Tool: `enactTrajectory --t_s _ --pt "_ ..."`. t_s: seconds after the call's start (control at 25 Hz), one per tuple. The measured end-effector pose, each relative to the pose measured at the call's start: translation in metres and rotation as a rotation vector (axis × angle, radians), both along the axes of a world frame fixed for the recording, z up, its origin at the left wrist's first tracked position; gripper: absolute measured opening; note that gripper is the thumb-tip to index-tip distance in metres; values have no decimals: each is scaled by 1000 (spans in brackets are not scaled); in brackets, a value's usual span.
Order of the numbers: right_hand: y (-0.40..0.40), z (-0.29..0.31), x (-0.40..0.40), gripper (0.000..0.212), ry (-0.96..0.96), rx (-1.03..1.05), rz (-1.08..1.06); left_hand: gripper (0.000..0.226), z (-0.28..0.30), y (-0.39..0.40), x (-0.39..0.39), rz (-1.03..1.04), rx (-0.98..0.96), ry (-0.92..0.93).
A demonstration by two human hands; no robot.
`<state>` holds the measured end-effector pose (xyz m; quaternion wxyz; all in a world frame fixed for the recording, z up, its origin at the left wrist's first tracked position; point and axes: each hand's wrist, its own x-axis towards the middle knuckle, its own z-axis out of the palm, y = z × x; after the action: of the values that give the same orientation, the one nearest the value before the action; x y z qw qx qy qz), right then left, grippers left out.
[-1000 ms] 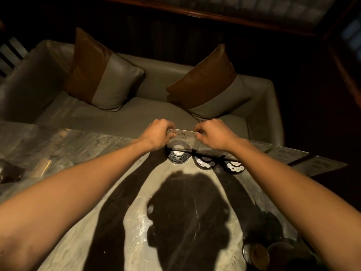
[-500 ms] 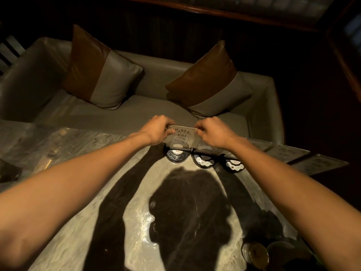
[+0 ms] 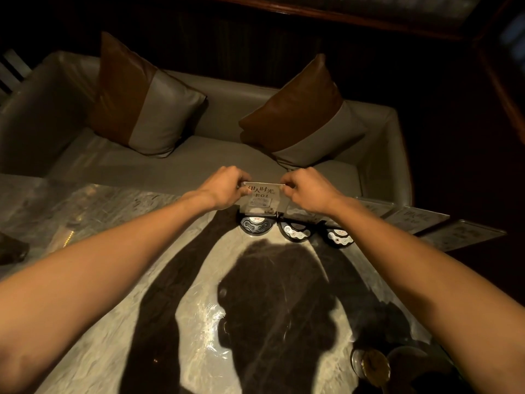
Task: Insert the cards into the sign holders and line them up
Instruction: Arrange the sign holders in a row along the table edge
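Note:
A clear card [image 3: 262,196] with dark printed characters stands upright over the leftmost of three black round sign holders [image 3: 255,224]. My left hand [image 3: 224,186] pinches the card's upper left corner and my right hand [image 3: 308,189] pinches its upper right corner. The card's lower edge sits at the holder's slot. Two more holders, the middle holder [image 3: 295,231] and the right holder [image 3: 338,236], sit in a row to the right, partly hidden by my right forearm. Further cards [image 3: 414,218] lie flat on the table's far right edge.
The marble table [image 3: 113,280] carries my dark shadow across its middle. A grey sofa with a left cushion [image 3: 147,98] and a right cushion [image 3: 301,112] stands behind the table. Round glassware [image 3: 369,362] sits at the near right. A dark object [image 3: 11,248] lies at the left edge.
The card has tilted from nearly edge-on to upright, so its printed face now shows, and it has come down onto the leftmost holder. Both hands keep hold of its top corners.

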<state>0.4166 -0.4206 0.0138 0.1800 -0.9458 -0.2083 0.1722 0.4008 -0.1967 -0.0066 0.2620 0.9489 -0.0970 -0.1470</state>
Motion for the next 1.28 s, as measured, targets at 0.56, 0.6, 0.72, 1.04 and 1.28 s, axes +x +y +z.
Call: enactTrajectory --t_s 0.56,0.6,0.72,1.04,1.28 --pt "-188 41 -18 40 56 -239 -179 37 24 -81 30 -226 170 20" --pt "-190 33 -18 35 35 -261 -156 30 20 -85 30 -242 187 15" --pt "-188 19 -18 25 -40 -259 -134 13 10 -87 26 -207 144 -21" --pt "-188 15 -23 29 -71 -220 -120 14 5 -82 23 -231 114 -41" --pt "-190 16 -20 28 -53 -203 -117 47 14 -99 18 -217 43 -38"
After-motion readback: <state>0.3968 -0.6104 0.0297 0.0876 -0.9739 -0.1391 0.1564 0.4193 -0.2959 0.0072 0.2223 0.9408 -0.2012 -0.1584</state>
